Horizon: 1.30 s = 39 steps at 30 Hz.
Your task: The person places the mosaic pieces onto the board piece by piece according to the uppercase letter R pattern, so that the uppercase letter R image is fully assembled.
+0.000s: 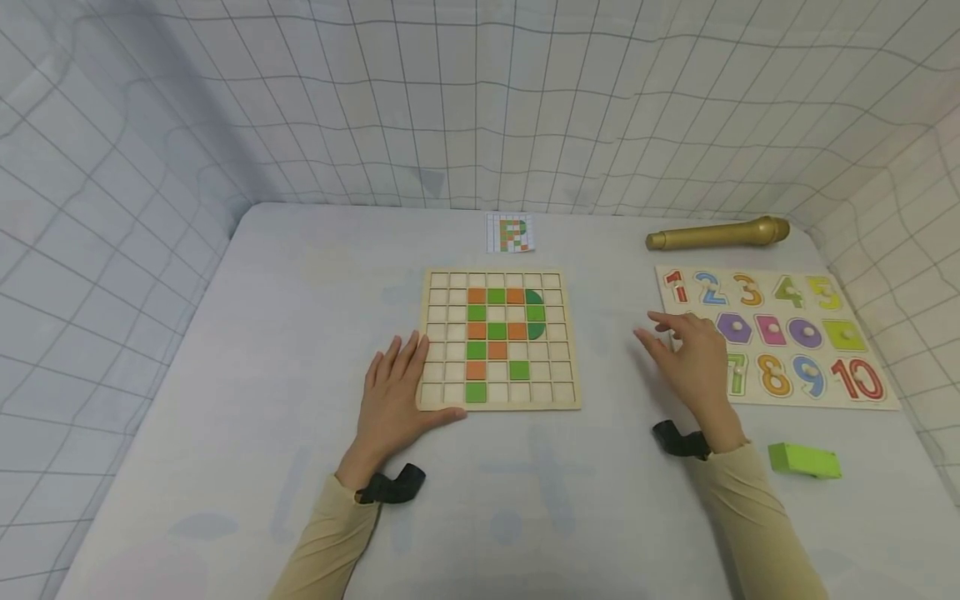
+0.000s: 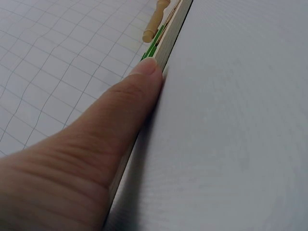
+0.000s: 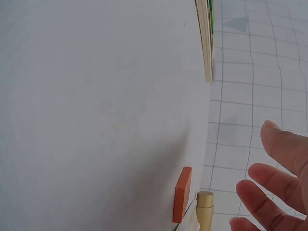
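Observation:
A wooden grid board [image 1: 498, 397] lies mid-table with orange, green and dark green tiles set in its squares. My left hand [image 1: 395, 406] rests against its near left corner, fingers spread along the left side. The thumb [image 2: 122, 103] lies on the front edge in the left wrist view. My right hand [image 1: 693, 362] hovers by the left side of the number puzzle board [image 1: 817, 406], thumb and fingers apart, holding nothing. An orange block [image 3: 182, 195] shows on the table below that hand in the right wrist view; in the head view it is hidden.
Behind the grid board lies a small pattern card [image 1: 510, 232] with a similar coloured figure. A gold toy microphone [image 1: 716, 234] lies at the back right. On the right, nearer me, is a lime green block [image 1: 805, 460]. White gridded cloth [image 1: 450, 100] encloses the table.

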Motion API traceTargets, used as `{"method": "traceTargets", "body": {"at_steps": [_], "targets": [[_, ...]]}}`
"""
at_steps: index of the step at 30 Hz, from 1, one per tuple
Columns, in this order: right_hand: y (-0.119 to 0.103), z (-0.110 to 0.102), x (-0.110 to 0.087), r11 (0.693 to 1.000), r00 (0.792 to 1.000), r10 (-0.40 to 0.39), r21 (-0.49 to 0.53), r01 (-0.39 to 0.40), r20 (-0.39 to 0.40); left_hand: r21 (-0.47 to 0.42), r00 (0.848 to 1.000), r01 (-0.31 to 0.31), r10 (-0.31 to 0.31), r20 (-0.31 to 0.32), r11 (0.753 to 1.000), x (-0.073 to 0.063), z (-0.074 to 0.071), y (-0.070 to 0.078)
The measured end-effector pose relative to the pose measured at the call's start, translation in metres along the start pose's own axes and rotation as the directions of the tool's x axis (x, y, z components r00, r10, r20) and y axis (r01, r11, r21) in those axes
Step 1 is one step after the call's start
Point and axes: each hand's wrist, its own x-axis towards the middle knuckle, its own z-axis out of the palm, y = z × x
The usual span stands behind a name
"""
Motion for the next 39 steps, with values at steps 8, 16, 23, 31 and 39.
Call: {"method": "traceTargets", "body": {"at_steps": [8, 16, 23, 31, 39], "targets": [[0.006, -0.008, -0.006, 0.984, 0.987, 0.142, -0.119, -0.132, 0.075, -0.003, 1.0, -0.002, 0.002, -0.001, 1.0, 0.0, 0.0, 0.0], [0.007, -0.013, -0.008, 0.968, 0.966, 0.209, -0.17, -0.183, 0.154, -0.002, 1.0, 0.002, -0.002, 0.004, 1.0, 0.0, 0.0, 0.0], [0.007, -0.014, -0.009, 0.96, 0.955, 0.232, -0.201, -0.195, 0.186, -0.009, 1.0, 0.006, -0.006, 0.003, 1.0, 0.0, 0.0, 0.0], [0.009, -0.014, -0.008, 0.953, 0.938, 0.262, -0.216, -0.213, 0.228, -0.016, 1.0, 0.003, -0.003, -0.003, 1.0, 0.0, -0.001, 0.0], [0.01, -0.013, -0.003, 0.961, 0.929, 0.253, -0.181, -0.209, 0.27, -0.009, 1.0, 0.001, -0.001, -0.004, 1.0, 0.0, 0.0, 0.0]]}}
